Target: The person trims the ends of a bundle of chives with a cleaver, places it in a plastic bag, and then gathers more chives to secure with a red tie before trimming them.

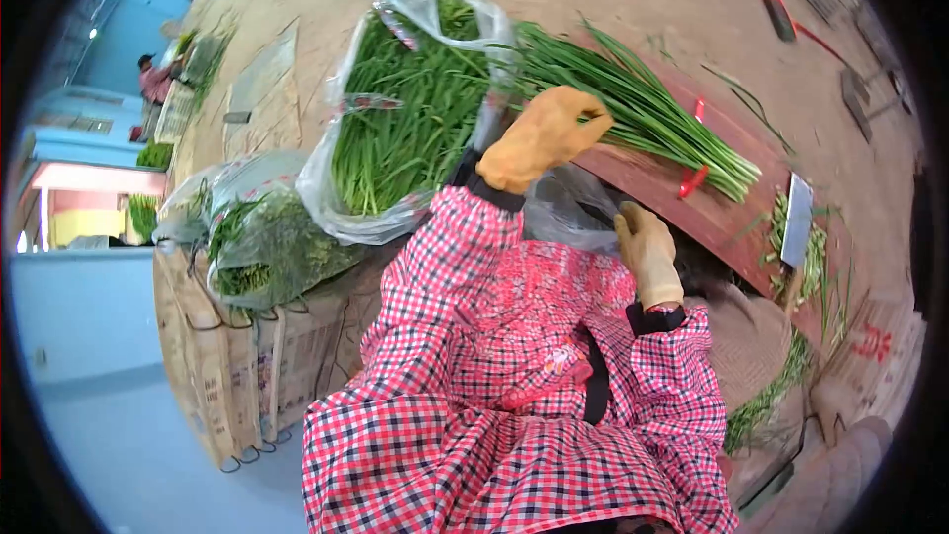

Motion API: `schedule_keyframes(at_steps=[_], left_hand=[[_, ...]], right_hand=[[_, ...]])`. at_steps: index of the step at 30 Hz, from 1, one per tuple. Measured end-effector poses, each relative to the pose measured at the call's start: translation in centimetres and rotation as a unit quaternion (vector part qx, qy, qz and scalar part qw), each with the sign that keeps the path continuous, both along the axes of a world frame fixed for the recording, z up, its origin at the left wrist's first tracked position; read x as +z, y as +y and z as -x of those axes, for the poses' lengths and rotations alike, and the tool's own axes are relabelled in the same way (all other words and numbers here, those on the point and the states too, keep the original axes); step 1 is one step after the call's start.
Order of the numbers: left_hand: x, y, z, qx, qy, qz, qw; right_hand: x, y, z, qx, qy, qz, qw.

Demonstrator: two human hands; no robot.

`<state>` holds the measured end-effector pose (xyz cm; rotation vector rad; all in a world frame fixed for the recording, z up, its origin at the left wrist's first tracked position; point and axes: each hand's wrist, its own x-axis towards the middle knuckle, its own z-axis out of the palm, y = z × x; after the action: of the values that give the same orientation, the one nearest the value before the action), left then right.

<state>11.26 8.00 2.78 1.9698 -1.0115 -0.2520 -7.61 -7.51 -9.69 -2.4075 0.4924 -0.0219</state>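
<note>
While the bundle of greens point(647, 114) lies across the red board point(720, 224), its pale stem ends toward the knife point(797, 222) and a red strip point(694, 181) showing on both sides of it, the gloved left hand point(544, 141) is just beside the leaves, fingers curled toward the thumb; whether they grip anything cannot be told. The gloved right hand point(649, 252) is near the board's edge beside clear plastic point(563, 213), its finger state unclear, and an open plastic bag point(371, 228) holds more greens at left.
</note>
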Motion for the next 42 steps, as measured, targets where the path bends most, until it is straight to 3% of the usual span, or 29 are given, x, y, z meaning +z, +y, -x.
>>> schedule_keyframes(at_steps=[1,3,4,6,8,9,11,12,13,14,15,17,18,19,21,23,24,26,27,29,30,32,33,34,36,37,40,41,42], left_hand=[[-0.2,1.7,0.4,0.024,-0.109,0.015,0.994],[-1.0,3.5,2.4,0.064,-0.014,0.038,0.997],[-1.0,4.4,3.9,0.085,0.028,0.058,0.994],[-1.9,5.5,6.8,0.075,-0.023,0.039,0.996],[-2.2,7.4,8.2,0.11,-0.055,0.039,0.992],[-1.8,8.5,8.1,0.153,0.014,0.038,0.987],[-0.7,11.4,7.5,0.229,0.152,0.04,0.961],[-1.3,13.4,7.0,0.252,0.097,0.062,0.961],[-2.4,15.1,7.2,0.292,-0.006,0.05,0.955],[-4.8,16.3,6.7,0.314,-0.019,0.0,0.949],[-2.9,15.6,7.8,0.334,-0.006,0.002,0.943],[-3.9,14.0,8.1,0.304,0.076,0.072,0.947],[-2.6,12.2,9.0,0.31,0.106,0.05,0.943],[-2.1,10.7,9.3,0.261,0.113,0.004,0.959],[-3.9,8.0,9.7,0.184,0.054,-0.098,0.976],[-8.7,4.9,10.3,0.107,-0.058,-0.165,0.979],[-8.8,2.8,10.7,0.072,-0.045,-0.252,0.964],[-13.8,1.1,10.8,0.062,0.055,-0.278,0.957],[-15.6,1.3,10.3,0.063,0.177,-0.248,0.95],[-17.9,3.1,8.5,0.066,0.409,-0.179,0.892],[-15.1,5.5,9.4,0.047,0.314,0.019,0.948],[-10.1,8.0,6.1,0.045,0.277,0.077,0.957],[-7.3,8.8,5.5,0.087,0.324,0.129,0.933],[-4.6,9.5,4.9,0.129,0.365,0.188,0.903],[0.7,11.0,3.8,0.215,0.429,0.272,0.834],[0.6,12.9,1.9,0.127,0.407,0.258,0.867],[-0.7,14.0,-1.6,0.262,0.357,0.094,0.892],[-1.3,13.7,-1.3,0.29,0.374,0.121,0.873],[-1.2,13.6,-0.8,0.268,0.311,0.14,0.901]], right_hand=[[-1.1,0.1,-0.2,-0.026,0.041,0.054,0.997],[-4.2,0.4,-0.4,-0.075,0.138,0.153,0.976],[-5.2,0.3,-0.4,-0.09,0.161,0.135,0.973],[-7.5,0.2,0.2,-0.116,0.216,0.098,0.965],[-11.3,-1.1,0.7,-0.086,0.158,-0.025,0.983],[-11.5,-1.1,0.9,-0.08,0.14,-0.046,0.986],[-10.9,-0.9,0.2,-0.039,0.139,0.015,0.989],[-10.6,-0.8,0.2,-0.022,0.14,0.046,0.989],[-13.0,-1.5,0.0,-0.021,0.149,0.019,0.988],[-15.4,-2.5,-0.1,0.021,0.094,-0.014,0.995],[-13.8,-2.0,-0.4,0.014,0.143,-0.051,0.988],[-13.8,-3.2,-0.1,-0.003,0.126,-0.229,0.965],[-15.9,-3.4,0.2,-0.036,0.056,-0.348,0.935],[-15.9,-2.9,-0.3,-0.122,0.076,-0.409,0.901],[-12.4,-2.3,-1.1,-0.108,0.073,-0.475,0.87],[-10.1,-1.2,-2.1,-0.12,0.031,-0.604,0.788],[-8.8,-0.5,-2.7,-0.116,0.005,-0.659,0.743],[-5.9,0.3,-4.7,-0.055,0.014,-0.679,0.732],[-5.4,0.3,-5.4,-0.058,0.021,-0.642,0.764],[-4.7,0.0,-5.1,0.005,-0.001,-0.661,0.75],[-4.8,0.1,-5.1,0.039,-0.011,-0.672,0.74],[-10.5,-0.1,-4.7,0.014,0.059,-0.476,0.877],[-12.4,0.4,-4.1,0.002,0.068,-0.25,0.966],[-13.3,1.0,-3.5,-0.011,0.072,-0.008,0.997],[-11.9,4.5,-1.5,0.101,0.2,0.001,0.974],[-11.9,6.5,-0.4,0.174,0.236,-0.029,0.956],[-13.1,12.7,2.3,0.358,0.281,-0.125,0.882],[-13.8,13.4,2.5,0.388,0.292,-0.147,0.862],[-14.3,12.9,2.0,0.381,0.294,-0.16,0.862]])
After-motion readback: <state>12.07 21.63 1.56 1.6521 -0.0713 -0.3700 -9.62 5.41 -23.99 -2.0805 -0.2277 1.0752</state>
